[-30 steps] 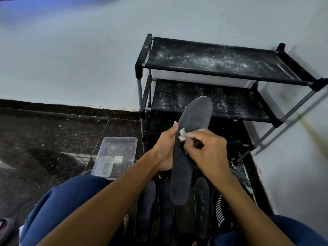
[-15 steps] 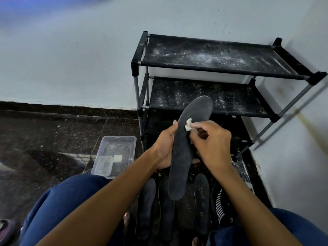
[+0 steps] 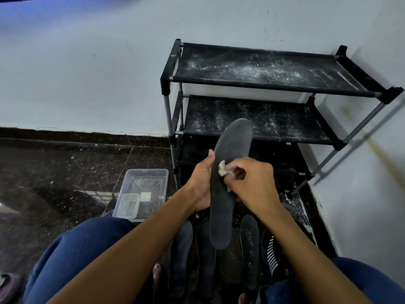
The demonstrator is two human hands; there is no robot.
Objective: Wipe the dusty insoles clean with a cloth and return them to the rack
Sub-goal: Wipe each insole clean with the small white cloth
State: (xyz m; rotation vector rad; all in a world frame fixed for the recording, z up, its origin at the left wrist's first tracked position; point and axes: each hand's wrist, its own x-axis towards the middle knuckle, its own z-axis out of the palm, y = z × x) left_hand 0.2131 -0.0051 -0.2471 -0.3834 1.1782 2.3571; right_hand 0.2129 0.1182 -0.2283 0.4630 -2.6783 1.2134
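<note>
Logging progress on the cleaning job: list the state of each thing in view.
Held insole: lifted, being wiped.
Cloth: bunched, pressed on insole.
Left hand: gripping insole.
Right hand: pinching cloth.
Floor insoles: dusty, lying flat.
Shoe rack: dusty, shelves bare.
Plastic container: open, lidless.

Dim, bluish light, soft shadows, wide-angle bending at edges.

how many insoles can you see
4: one dark grey foam insole held upright; three dusty ones on the floor. More may be hidden.
</note>
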